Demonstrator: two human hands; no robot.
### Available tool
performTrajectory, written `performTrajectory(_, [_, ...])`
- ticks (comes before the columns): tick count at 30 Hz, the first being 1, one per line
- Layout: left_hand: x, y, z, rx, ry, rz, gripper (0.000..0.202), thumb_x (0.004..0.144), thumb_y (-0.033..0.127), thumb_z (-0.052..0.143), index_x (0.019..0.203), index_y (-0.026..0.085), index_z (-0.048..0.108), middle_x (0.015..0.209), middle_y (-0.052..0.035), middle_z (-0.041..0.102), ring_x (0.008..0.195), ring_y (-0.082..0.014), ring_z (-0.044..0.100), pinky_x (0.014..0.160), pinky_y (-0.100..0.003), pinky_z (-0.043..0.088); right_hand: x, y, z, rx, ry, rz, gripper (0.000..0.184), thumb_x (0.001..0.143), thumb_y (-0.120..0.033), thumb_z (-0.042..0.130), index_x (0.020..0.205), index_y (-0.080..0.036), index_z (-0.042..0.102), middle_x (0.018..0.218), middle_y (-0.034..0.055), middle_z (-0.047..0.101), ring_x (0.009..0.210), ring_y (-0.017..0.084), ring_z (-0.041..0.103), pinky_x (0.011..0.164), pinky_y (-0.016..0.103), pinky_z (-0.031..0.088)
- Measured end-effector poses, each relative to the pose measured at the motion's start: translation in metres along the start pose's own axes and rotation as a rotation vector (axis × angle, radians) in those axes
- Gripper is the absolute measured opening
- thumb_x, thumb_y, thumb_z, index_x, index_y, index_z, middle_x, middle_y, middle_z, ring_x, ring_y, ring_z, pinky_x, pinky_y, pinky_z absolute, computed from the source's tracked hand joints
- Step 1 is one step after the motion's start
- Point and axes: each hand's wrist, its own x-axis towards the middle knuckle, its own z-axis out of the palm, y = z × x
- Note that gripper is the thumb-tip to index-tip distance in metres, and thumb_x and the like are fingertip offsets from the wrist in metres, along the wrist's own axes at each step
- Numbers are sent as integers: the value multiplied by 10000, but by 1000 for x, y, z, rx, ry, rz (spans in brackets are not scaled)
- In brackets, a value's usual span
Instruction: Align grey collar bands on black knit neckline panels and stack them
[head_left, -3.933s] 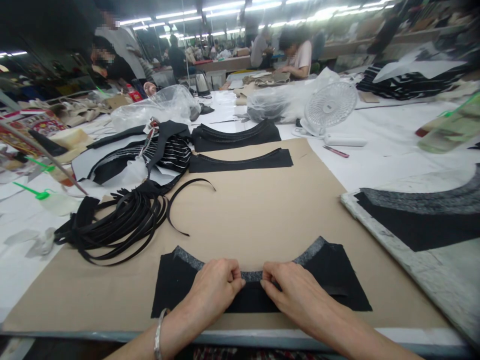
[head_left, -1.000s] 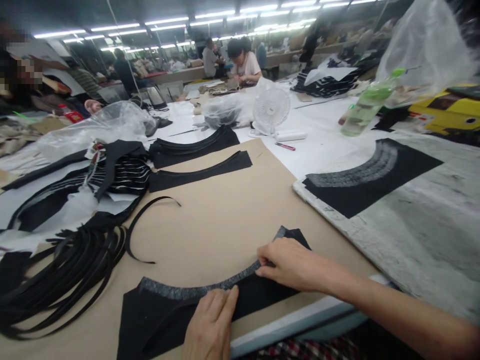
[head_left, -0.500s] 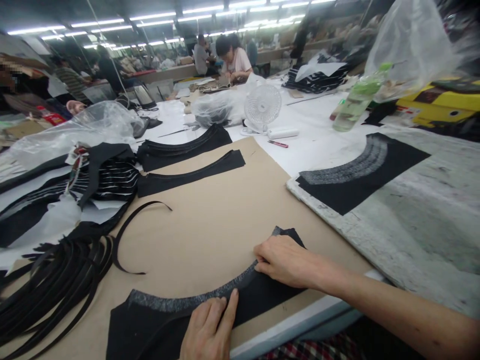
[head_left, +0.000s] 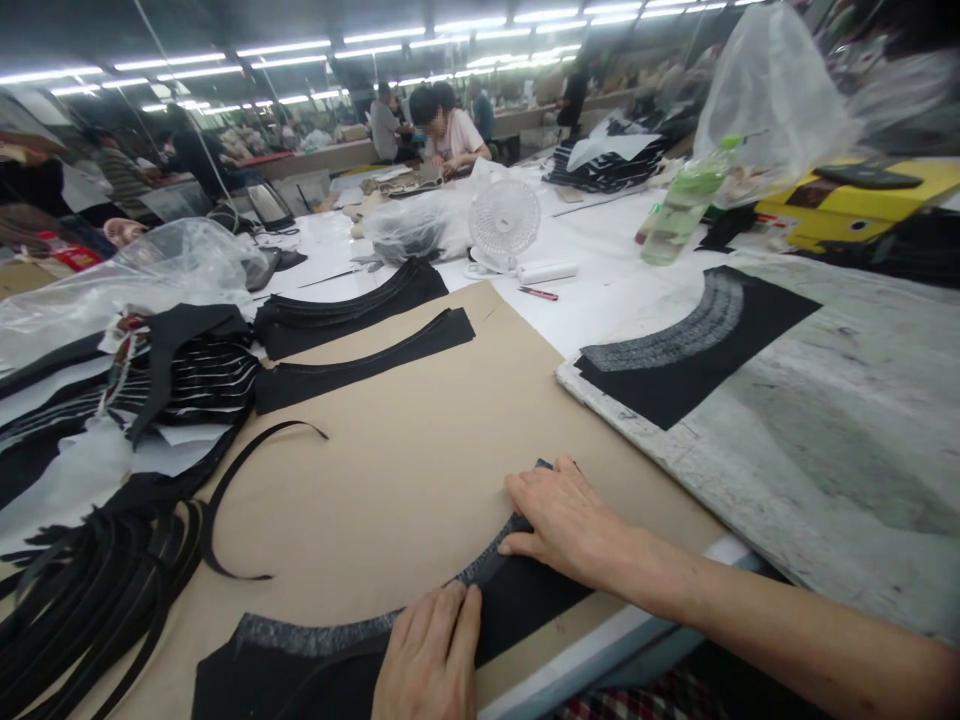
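Long workroom, lit by rows of strip lights (head_left: 375,37). Closest in, near the front edge of the counter (head_left: 607,235): 1 dark curved cloth (head_left: 525,605), flat on a beige sheet (head_left: 382,480), with a grey band (head_left: 322,637) along its hollow edge. Just changed: right hand (head_left: 566,520) loosened from a tight pinch a moment ago to relaxed fingers, thumb parted from them, across the cloth's right end. Left hand (head_left: 431,655) palm down near the cloth's middle, gripping nothing, fingers now closer together. Probable meaning: a switch from pinching the banded edge to smoothing it. Next outward: black straps (head_left: 97,600) and a striped bundle (head_left: 210,370) to the left, dark curved pieces (head_left: 360,372) farther back in 2 rows, and a grey board (head_left: 825,440) to the right, bearing a banded piece (head_left: 739,340). Beyond: small red tool (head_left: 538,294), white fan (head_left: 504,220), greenish bottle (head_left: 682,215), yellow box (head_left: 862,205). Deeper still: a person in a pale top (head_left: 459,140), bent over work.
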Motion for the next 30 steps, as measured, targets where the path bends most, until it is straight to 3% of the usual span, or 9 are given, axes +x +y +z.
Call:
performTrajectory(3, [17, 12, 6, -10, -25, -18, 463, 832, 22, 334, 1232, 95, 556, 1054, -92, 656, 932, -193, 605, 807, -300, 477, -1, -1, 1, 6, 21, 10, 364, 764, -470, 731, 894, -171, 570, 924, 78, 657, 947, 278, 593, 920, 449, 325])
performTrajectory(8, [26, 28, 21, 2, -6, -71, 412, 838, 18, 348, 1166, 90, 586, 928, -90, 642, 850, -203, 602, 757, -313, 503, 2, 6, 0, 113, 74, 73, 375, 722, -444, 761, 891, -162, 581, 967, 93, 626, 993, 290, 553, 932, 448, 321])
performTrajectory(15, [22, 23, 33, 57, 38, -45, 387, 874, 43, 402, 1199, 136, 591, 803, -49, 602, 742, -160, 586, 658, -266, 471, 7, 51, -7, 462, -7, 71, 58, 805, -207, 604, 861, -193, 593, 840, 0, 625, 791, 147, 570, 681, 233, 389])
performTrajectory(30, [34, 24, 29, 115, 12, -51, 387, 885, 115, 485, 1253, 197, 571, 720, -13, 575, 635, -125, 562, 583, -245, 420, 5, 57, 4, 538, 64, 46, 176, 775, -124, 553, 928, -208, 565, 840, -8, 612, 773, 143, 545, 697, 244, 367])
